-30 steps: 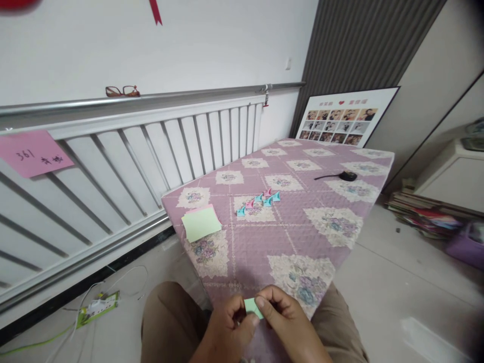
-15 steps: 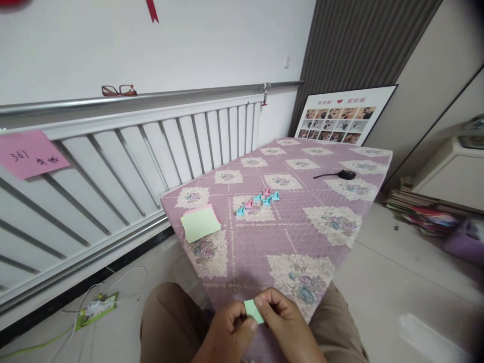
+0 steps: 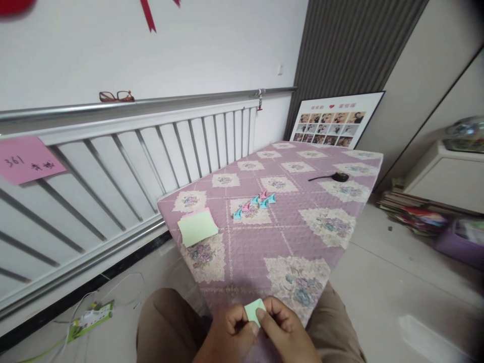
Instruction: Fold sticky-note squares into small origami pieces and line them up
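The fingers of the bare left hand (image 3: 231, 330) and the bare right hand (image 3: 286, 330) both pinch a small, creased, light-green paper square (image 3: 251, 310); it lies directly between them, touching both, neither hand nearer, its shape showing no clear long axis; beyond the fingers spreads a table (image 3: 251, 252) under purple floral cloth; ahead-left of them lies a stack of pale-green and pink paper sheets (image 3: 198, 228); farther ahead sit small turquoise and pink folded-paper pieces (image 3: 263, 204); far ahead-right lies a black, round, tailed object (image 3: 341, 177).

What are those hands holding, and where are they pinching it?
A small green paper. The left hand pinches its lower-left edge, and the right hand holds its right side.
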Demonstrator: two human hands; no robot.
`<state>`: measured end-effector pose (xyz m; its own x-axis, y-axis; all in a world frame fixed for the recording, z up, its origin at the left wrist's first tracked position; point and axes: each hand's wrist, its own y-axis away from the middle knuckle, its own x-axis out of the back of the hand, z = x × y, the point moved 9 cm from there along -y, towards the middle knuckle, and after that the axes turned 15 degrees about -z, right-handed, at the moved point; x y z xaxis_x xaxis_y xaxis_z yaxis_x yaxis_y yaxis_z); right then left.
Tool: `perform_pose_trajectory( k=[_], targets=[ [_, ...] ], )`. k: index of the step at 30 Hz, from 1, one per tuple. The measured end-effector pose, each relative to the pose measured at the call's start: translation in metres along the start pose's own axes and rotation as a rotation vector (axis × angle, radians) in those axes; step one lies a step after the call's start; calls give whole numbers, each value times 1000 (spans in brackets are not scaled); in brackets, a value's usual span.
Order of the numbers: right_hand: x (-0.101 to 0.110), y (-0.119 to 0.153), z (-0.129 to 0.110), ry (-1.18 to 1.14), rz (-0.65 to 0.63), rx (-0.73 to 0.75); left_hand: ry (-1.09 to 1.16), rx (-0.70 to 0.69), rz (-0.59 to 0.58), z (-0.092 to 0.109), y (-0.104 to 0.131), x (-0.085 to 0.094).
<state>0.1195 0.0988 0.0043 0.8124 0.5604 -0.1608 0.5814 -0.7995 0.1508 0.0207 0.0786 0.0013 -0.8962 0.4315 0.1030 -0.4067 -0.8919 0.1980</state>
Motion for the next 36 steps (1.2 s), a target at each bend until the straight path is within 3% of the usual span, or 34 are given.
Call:
perform_pose_trajectory(
  k=[5, 9, 13, 17, 20, 23, 26, 30, 36],
  targets=[
    [6, 2, -12, 292, 50, 41, -3, -56, 96, 26, -3, 14],
    [5, 5, -13, 317, 71, 34, -20, -51, 141, 34, -5, 18],
    [-1, 5, -6, 277, 21, 19, 29, -58, 215, 29, -5, 17],
    [-1, 4, -5, 310, 63, 47, 151, -83, 259, 19, -7, 16],
    [0, 1, -4, 304, 84, 38, 252, -94, 232, 14, -9, 15],
    [4, 1, -5, 231, 129, 50, 296, -114, 130, 12, -10, 10],
    [5, 1, -7, 152, 116, 69, 281, -86, 88, 5, -9, 6],
    [3, 1, -7, 146, 31, 46, 228, -11, 146, -6, -7, 9],
    [17, 0, -25, 142, 115, 92, 65, 73, 143, 1, -2, 11]
  ],
)
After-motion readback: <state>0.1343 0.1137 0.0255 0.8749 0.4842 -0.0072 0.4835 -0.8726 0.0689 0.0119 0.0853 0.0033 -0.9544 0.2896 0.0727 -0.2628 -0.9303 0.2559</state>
